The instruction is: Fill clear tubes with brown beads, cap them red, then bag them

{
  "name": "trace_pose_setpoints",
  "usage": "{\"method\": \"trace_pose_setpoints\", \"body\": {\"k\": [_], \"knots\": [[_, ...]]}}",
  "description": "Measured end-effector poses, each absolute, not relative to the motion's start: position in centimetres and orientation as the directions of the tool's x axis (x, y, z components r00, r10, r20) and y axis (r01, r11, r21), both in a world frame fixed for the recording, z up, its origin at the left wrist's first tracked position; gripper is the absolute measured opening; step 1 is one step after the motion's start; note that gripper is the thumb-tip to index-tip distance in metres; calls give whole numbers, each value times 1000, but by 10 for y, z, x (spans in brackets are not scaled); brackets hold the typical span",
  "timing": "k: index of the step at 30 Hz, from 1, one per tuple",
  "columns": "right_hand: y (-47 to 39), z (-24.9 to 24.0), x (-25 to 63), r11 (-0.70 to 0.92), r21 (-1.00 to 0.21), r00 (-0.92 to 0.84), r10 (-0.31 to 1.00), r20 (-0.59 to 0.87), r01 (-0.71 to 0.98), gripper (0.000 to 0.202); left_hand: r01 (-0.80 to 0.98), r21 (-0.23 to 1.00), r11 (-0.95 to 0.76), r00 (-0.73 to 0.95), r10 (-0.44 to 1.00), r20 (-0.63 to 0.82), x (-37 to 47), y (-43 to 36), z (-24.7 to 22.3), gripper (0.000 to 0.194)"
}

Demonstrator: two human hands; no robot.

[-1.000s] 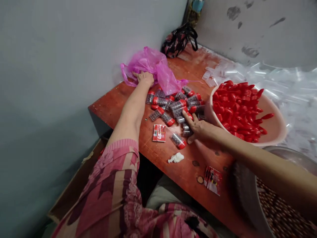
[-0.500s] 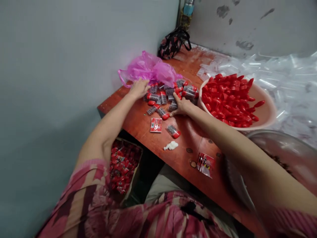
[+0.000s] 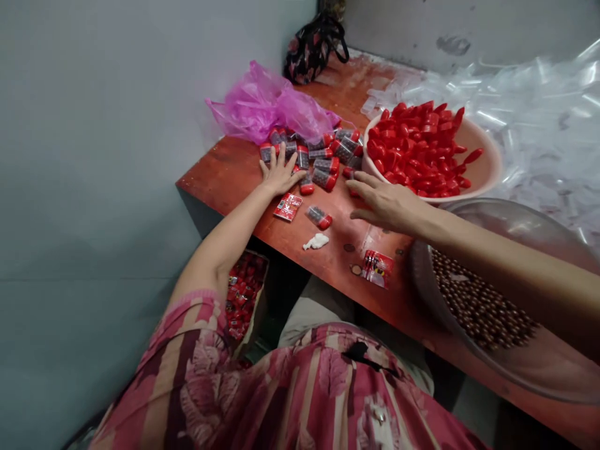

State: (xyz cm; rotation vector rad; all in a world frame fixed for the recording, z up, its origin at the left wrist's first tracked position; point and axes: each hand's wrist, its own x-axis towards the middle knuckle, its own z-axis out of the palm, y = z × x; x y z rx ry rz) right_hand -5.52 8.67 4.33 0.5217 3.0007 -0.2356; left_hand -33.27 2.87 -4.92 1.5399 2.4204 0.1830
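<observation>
My left hand point(image 3: 280, 176) lies with fingers spread at the near edge of a pile of small clear containers with red caps point(image 3: 325, 165) and dark contents. My right hand point(image 3: 382, 199) is stretched out flat, fingers apart, right of the pile and in front of the pink bowl point(image 3: 490, 181) of red caps point(image 3: 422, 147). Nearer me, one capped container point(image 3: 319, 217) lies alone. Left of it is a red packet stack point(image 3: 287, 207), and a white crumpled scrap point(image 3: 315, 241) lies just below it. More red packets point(image 3: 377, 269) are fanned out to the right.
A pink plastic bag point(image 3: 267, 106) covers the back of the pile. Behind stands a dark patterned bag point(image 3: 309, 50). Clear plastic containers point(image 3: 539, 119) heap at the right, beyond a large basin point(image 3: 567, 369) of brown balls point(image 3: 482, 306). Below the table, a box holds red packs point(image 3: 244, 294).
The camera view has shifted. My left hand has come off the pink bag's edge and spread over the near containers. My right hand has drawn away from the pile to the right.
</observation>
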Motion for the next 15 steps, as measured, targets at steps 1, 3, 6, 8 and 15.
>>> {"method": "trace_pose_setpoints", "body": {"k": [1,3,6,8,15], "knots": [[84,45,-39,925,-134,-934,344,-96,354,59,862,246,443,-415,896,-161,-331,36,-46,74],[77,45,-6,917,-140,-927,372,-46,375,56,842,248,480,-457,877,-147,-326,46,-40,73],[61,41,43,900,-166,-911,412,24,403,49,845,259,467,-469,881,-60,-317,40,-31,73],[44,40,70,899,-194,-911,409,57,392,45,891,269,366,-371,928,-35,-310,23,-28,72],[-35,31,102,880,-394,-927,344,147,264,39,976,214,-38,27,998,53,-254,-67,-42,51]]}}
